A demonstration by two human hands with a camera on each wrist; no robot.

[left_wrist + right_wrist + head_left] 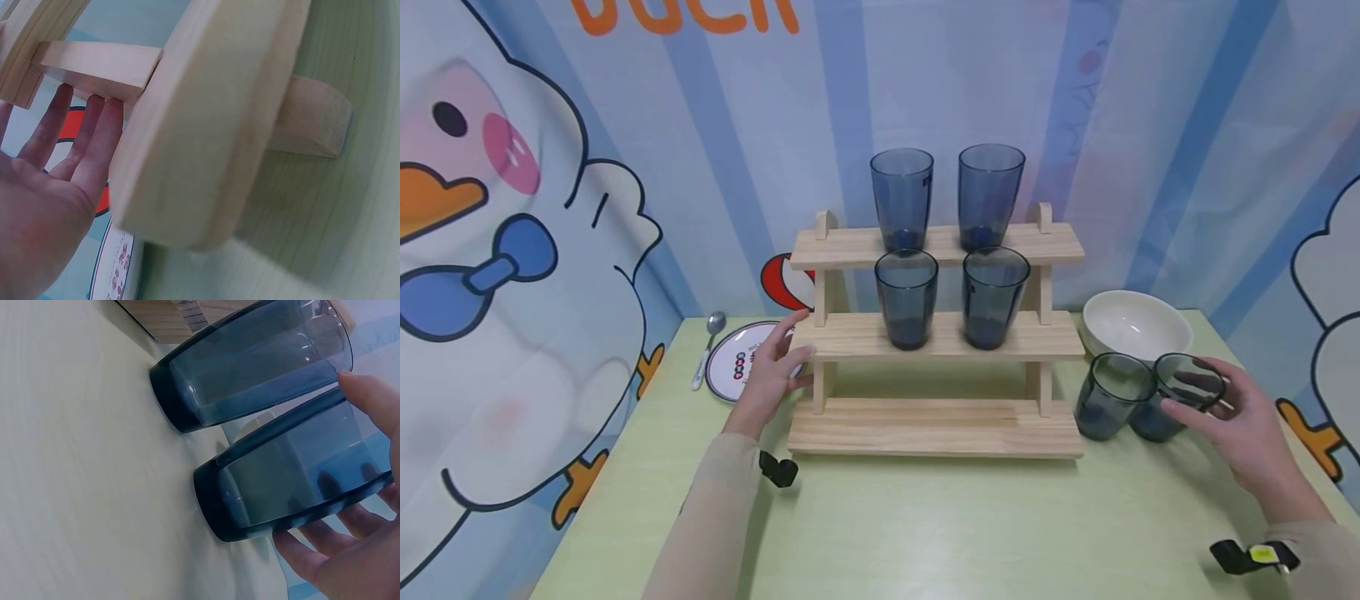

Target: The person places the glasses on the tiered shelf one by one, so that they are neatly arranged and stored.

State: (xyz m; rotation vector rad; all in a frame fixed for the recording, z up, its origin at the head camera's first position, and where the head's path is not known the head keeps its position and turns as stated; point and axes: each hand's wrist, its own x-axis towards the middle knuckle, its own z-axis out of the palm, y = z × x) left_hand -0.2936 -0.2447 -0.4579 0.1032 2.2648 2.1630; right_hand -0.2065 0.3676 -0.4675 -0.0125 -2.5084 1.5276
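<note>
Two beige sleeves (707,508) reach in from the bottom edge over a pale green, wood-grained tabletop (940,533). A three-tier pale wooden rack (936,429) stands at centre, with a round white bowl (1135,321) right of it and a round white dark-rimmed plate (727,346) left. The left hand (770,379), fingers fairly straight, touches the rack's left side; the right hand (1247,421), thumb and fingers curled, holds a tapered translucent blue-grey glass (1172,393) at lower right, just beside a matching glass (1105,404). Four similar glasses (906,304) stand paired on the upper two shelves. A white-handled metal spoon (707,350) lies left of the plate.
</note>
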